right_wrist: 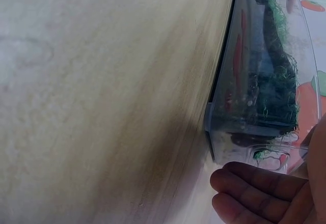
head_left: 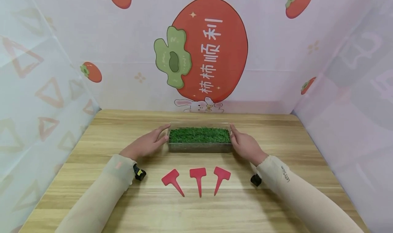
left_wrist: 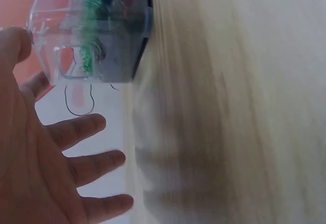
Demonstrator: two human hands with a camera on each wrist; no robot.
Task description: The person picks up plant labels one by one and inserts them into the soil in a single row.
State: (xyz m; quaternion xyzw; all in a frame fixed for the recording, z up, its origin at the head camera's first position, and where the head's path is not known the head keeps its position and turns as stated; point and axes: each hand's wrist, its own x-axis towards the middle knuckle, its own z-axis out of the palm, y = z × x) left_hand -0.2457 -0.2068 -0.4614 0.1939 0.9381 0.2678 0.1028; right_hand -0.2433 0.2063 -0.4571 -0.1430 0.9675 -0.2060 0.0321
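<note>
A clear rectangular box [head_left: 199, 147] with green artificial grass [head_left: 199, 134] inside stands toward the back of the table. At its left end is my left hand [head_left: 146, 145], thumb and index fingertip at the wall, the other fingers spread apart in the left wrist view. My right hand [head_left: 247, 146] lies along the right end; in the right wrist view its fingers [right_wrist: 260, 191] extend close together beside the box's end opening. Three red T-shaped tags lie flat in front of the box: left [head_left: 174, 181], middle [head_left: 198, 180] and right [head_left: 221, 178], stems toward the front.
Behind the wooden table [head_left: 196, 212] hangs a white cloth [head_left: 129, 42] printed with persimmons and a rabbit. More printed cloth borders the left and right sides. Dark wrist devices show below the left wrist [head_left: 140, 173] and right wrist [head_left: 256, 180].
</note>
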